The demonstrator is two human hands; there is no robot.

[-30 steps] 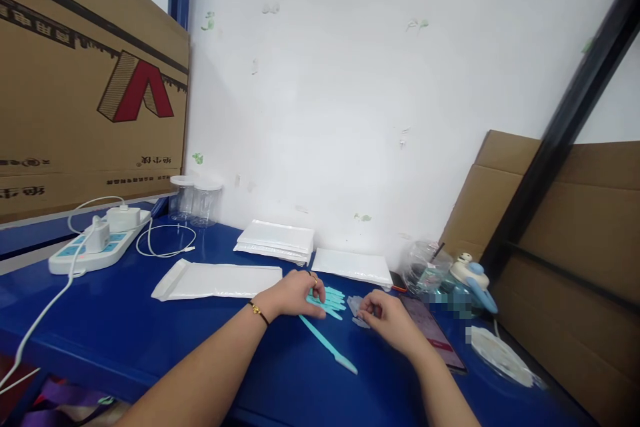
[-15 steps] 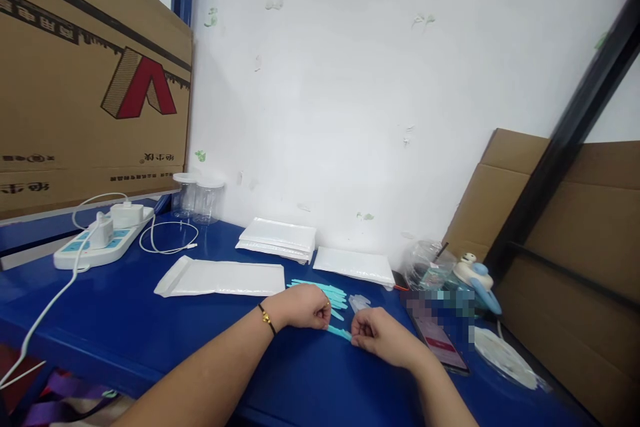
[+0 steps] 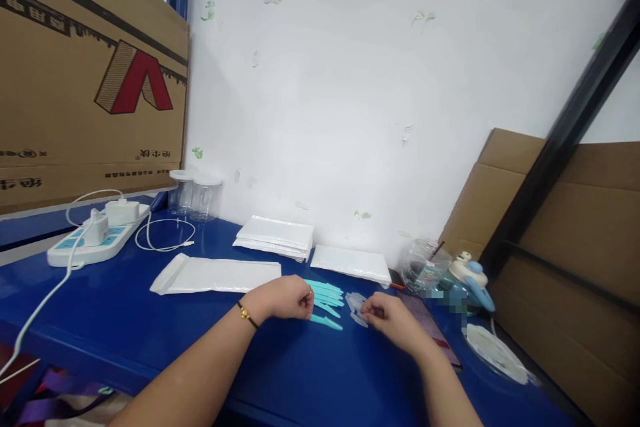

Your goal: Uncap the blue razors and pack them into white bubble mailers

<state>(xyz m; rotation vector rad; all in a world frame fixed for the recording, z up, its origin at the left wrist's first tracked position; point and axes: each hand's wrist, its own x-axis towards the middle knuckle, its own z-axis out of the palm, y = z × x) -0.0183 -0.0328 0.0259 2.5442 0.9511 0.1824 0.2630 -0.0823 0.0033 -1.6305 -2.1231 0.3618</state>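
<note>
My left hand (image 3: 290, 297) is closed in a pinch on the left end of a slim teal stick (image 3: 327, 323), shaped like an eyebrow razor. The stick points right, low over the table. Just behind it several similar teal sticks (image 3: 327, 293) lie side by side, partly hidden by my left hand. To the right, my right hand (image 3: 387, 317) has its fingertips pinched at the edge of a small group of translucent plastic pieces (image 3: 354, 300). One clear piece (image 3: 359, 319) touches those fingertips; whether it is gripped is hard to see.
A white padded mailer (image 3: 215, 275) lies left of my hands; more mailers (image 3: 275, 235) are stacked by the wall. A phone (image 3: 430, 327) lies right of my right hand. A power strip (image 3: 100, 243), clear jars (image 3: 205, 199) and a teal bottle (image 3: 467, 280) stand on the blue table (image 3: 310, 380).
My right hand has let go of the teal stick's right end and moved up to the translucent pieces. My left hand, still holding the stick, has shifted slightly left.
</note>
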